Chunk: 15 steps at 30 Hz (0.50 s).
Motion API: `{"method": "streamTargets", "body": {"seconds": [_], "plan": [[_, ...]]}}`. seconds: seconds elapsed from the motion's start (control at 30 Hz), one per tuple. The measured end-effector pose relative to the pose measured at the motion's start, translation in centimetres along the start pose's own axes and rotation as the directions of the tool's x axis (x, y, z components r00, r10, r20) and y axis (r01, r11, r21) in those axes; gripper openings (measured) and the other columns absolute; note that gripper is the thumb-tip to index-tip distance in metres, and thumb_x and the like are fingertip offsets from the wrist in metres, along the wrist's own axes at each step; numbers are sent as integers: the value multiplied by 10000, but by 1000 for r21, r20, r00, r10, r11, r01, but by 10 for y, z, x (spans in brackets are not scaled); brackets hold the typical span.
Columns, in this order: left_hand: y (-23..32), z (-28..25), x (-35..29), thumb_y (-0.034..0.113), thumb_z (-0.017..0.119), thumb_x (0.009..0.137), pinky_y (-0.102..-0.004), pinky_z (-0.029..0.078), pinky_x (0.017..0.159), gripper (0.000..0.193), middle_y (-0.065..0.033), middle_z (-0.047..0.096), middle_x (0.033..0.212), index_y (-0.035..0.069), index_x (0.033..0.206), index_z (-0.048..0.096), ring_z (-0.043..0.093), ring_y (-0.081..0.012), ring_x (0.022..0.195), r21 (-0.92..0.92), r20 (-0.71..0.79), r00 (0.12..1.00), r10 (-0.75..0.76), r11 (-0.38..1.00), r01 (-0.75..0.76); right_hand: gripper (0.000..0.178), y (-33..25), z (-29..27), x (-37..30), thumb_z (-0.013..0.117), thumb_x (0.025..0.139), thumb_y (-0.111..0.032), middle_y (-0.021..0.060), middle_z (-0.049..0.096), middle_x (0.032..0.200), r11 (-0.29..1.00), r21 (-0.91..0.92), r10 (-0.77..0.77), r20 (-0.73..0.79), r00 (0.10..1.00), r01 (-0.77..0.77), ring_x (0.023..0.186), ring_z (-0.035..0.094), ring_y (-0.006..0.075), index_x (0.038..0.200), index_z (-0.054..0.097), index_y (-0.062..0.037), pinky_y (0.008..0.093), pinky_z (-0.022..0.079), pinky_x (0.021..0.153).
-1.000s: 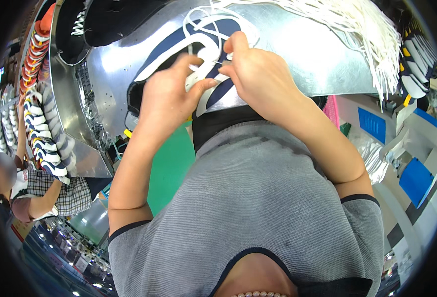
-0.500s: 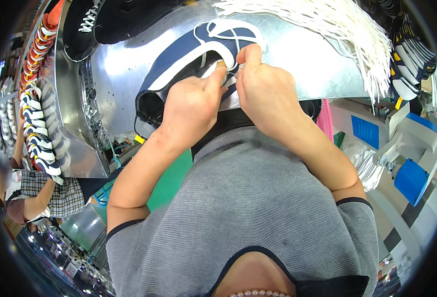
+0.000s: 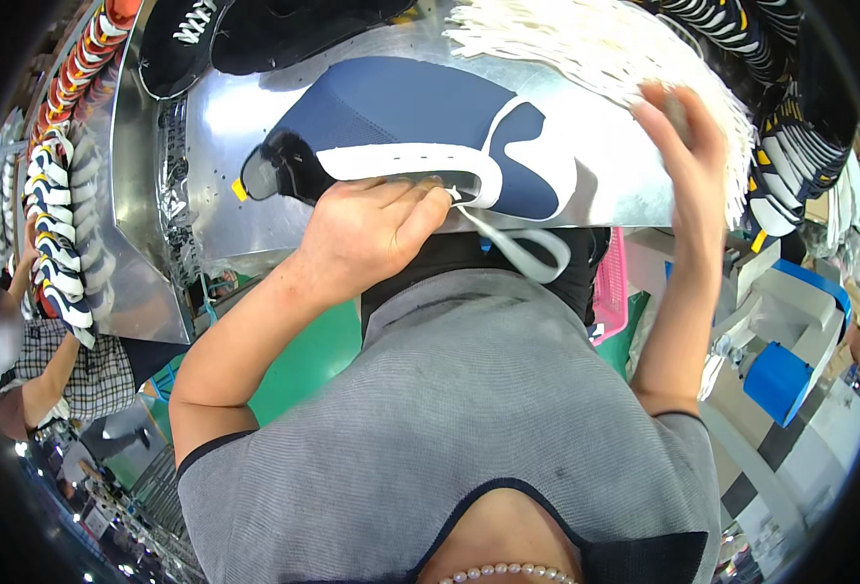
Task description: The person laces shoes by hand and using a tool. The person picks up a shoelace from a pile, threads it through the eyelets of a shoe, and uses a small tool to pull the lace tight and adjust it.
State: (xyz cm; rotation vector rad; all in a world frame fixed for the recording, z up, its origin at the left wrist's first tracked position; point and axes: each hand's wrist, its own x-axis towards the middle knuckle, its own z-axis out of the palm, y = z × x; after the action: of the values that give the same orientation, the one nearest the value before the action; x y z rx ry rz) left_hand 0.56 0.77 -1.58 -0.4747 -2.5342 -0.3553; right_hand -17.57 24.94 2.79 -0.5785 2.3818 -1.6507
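Note:
A navy and white shoe upper [image 3: 401, 102] lies on its side at the near edge of the metal table. Closed on its white eyelet strip is my left hand [image 3: 371, 229], with the fingertips partly hidden inside the opening. From beside those fingers a white shoelace [image 3: 537, 258] loops down over the table edge; another stretch of it crosses the upper. My right hand [image 3: 688, 146] is raised at the right, apart from the upper. Its fingers are spread, slightly blurred, next to a heap of white shoelaces [image 3: 585, 44], and nothing shows in them.
Black shoe uppers [image 3: 293, 34] lie at the table's far left. Rows of stacked uppers [image 3: 55, 224] line the left side, and more uppers [image 3: 790, 165] hang at the right. A pink basket [image 3: 609, 292] stands below the table edge. Another person [image 3: 60, 380] works at the left.
My right hand has let go at the upper and moved right to the heap of laces. The upper has turned, showing its navy side, and a lace loop now hangs toward me.

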Motion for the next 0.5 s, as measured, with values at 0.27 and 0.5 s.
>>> {"method": "streamTargets", "body": {"seconds": [0.27,0.5], "plan": [[-40,-27,21,241,691,924,-297,481,941,305,-109,702,1107,23,1136,678,647,-182,1053,-412,683,624,-379,505,758,389,30,59,9,793,815,-90,55,685,1045,848,372,187,457,869,-378,928,622,93,1155,628,2,231,489,841],[-39,-25,39,263,769,804,-337,519,798,240,-81,712,883,59,926,746,682,-241,841,-438,656,738,-155,719,540,281,45,68,26,599,974,-235,126,624,1293,684,623,97,437,894,-379,510,269,-27,1123,620,2,115,269,492]]}}
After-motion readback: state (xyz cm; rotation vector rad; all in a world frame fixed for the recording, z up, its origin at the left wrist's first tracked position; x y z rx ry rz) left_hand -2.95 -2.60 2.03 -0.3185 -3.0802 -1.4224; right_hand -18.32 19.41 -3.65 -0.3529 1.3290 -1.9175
